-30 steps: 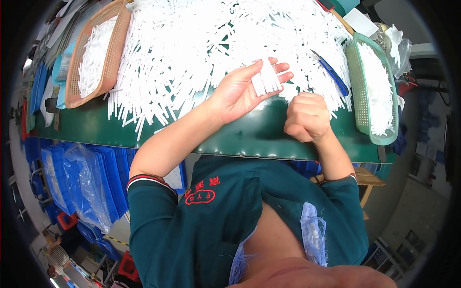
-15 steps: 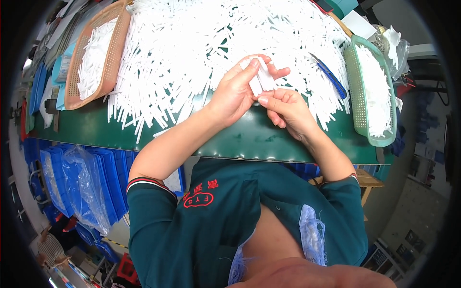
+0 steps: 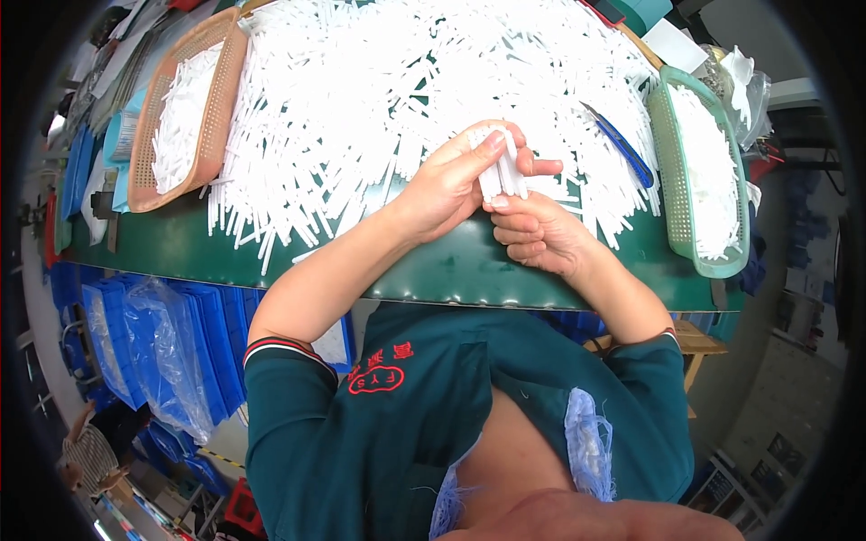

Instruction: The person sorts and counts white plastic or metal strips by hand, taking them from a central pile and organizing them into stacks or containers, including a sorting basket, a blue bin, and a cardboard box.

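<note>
A small bunch of white plastic strips [image 3: 507, 173] stands in my left hand [image 3: 448, 187], with the thumb across it and the fingers wrapped behind. My right hand [image 3: 541, 233] is closed just below, its thumb and forefinger pinched at the lower ends of the bunch; whether a single strip is between them is hidden. Beyond both hands a wide heap of loose white strips [image 3: 316, 117] covers much of the green table [image 3: 433, 270]. To the right of my hands, a blue utility knife [image 3: 622, 149] lies on the heap.
An orange-brown basket [image 3: 227, 108] holding white strips stands at the left. At the right edge is a green basket [image 3: 678, 180], also filled with them. Blue plastic bins [image 3: 203, 347] are stacked below the table at left. Another person [image 3: 95, 451] shows at the lower left.
Both hands have shifted slightly right and nearer to me with the bunch. My right fingers have curled in more tightly. The person at the lower left has changed position.
</note>
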A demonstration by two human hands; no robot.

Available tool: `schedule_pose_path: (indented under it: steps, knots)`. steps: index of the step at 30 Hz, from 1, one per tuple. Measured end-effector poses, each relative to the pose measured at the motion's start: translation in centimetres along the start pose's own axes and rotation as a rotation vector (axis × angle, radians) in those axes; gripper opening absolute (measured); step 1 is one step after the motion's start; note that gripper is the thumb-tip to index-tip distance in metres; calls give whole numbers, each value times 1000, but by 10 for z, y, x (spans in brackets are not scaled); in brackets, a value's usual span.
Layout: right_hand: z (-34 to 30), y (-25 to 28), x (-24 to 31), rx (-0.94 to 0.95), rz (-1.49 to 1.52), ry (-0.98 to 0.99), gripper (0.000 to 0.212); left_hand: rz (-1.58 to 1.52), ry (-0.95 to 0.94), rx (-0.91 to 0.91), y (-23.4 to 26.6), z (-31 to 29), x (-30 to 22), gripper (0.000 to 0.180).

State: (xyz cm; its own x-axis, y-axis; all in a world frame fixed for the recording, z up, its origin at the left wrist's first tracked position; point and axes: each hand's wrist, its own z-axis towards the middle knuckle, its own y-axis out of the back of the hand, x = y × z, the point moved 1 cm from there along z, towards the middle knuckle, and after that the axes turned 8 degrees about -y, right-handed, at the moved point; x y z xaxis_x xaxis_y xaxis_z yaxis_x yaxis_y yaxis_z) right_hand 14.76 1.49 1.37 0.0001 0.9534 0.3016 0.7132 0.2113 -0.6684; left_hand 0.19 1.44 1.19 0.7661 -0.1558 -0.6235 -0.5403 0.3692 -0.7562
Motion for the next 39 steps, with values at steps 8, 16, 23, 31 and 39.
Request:
schedule_pose_path:
  steps: [8,16,23,31,39]
  knots:
    - [-18,-3,-9,710,-976,46,9,-262,93,-270,10,2,2,30]
    - [-14,-13,-11,656,-1209,296,19,-593,202,-215,6,2,-6,74]
    - [-14,-14,-6,91,-716,207,19,-266,86,-280,9,0,-2,44]
    - [-4,-4,-4,-80,-302,276,25,-131,40,-226,7,-1,-2,35]
    - [-3,-7,-5,-177,-170,239,20,-43,2,-151,2,-2,1,32]
